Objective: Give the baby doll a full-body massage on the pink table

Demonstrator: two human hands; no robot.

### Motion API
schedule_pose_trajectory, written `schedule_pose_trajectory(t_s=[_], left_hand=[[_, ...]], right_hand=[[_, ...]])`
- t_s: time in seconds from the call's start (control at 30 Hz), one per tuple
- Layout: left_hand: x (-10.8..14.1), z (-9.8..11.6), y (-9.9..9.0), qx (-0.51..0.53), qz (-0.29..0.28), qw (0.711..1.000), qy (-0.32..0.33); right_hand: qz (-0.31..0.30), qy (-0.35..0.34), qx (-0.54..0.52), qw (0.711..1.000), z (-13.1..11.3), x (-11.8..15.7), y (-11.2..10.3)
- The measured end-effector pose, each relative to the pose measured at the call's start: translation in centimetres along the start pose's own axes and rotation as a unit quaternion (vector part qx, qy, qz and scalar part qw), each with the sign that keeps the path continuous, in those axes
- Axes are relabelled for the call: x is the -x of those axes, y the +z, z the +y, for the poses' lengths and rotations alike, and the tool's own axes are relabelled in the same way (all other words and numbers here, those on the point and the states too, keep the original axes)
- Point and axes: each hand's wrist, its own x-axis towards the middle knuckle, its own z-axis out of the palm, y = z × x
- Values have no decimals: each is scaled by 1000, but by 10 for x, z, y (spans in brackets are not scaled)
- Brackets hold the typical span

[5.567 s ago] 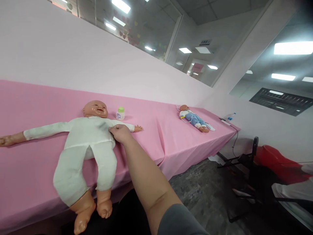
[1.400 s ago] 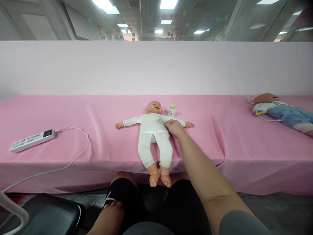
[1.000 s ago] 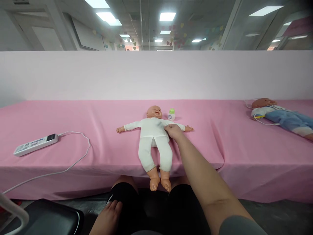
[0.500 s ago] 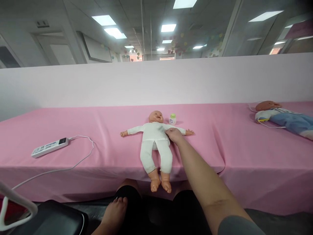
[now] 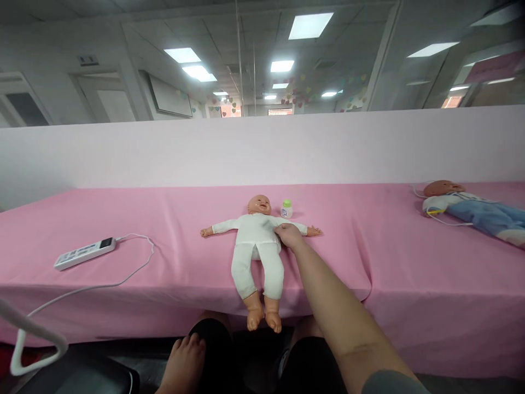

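A baby doll [image 5: 257, 244] in a white suit lies face up on the pink-covered table [image 5: 172, 219], arms spread, its bare feet hanging over the front edge. My right hand [image 5: 289, 236] is stretched out to the doll's side under its arm, fingers curled onto the white suit. My left hand [image 5: 184, 358] rests flat on my left knee below the table edge. A small white bottle with a green cap [image 5: 286, 209] stands just right of the doll's head.
A white power strip [image 5: 84, 253] with its cable lies on the table to the left. A second doll [image 5: 471, 210] in blue trousers lies at the far right. A black seat [image 5: 82, 377] and a white bent tube [image 5: 33, 334] sit at the bottom left.
The view has tilted up and pulled back slightly, showing more ceiling. My right hand stays on the doll's side and my left hand stays on my knee.
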Motion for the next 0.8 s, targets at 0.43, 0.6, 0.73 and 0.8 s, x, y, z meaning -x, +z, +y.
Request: schedule_pose_trajectory(t_s=[0.43, 0.6, 0.73, 0.8], left_hand=[[27, -20, -69, 215, 321, 922, 19], [-4, -5, -149, 302, 373, 869, 118], [-66, 10, -206, 341, 390, 845, 133], [-106, 18, -231, 374, 388, 837, 95]], right_hand=[[60, -25, -52, 997, -1, 3, 4], [125, -55, -64, 989, 0, 3, 6], [162, -94, -54, 981, -8, 0, 6], [174, -108, -51, 977, -15, -8, 6]])
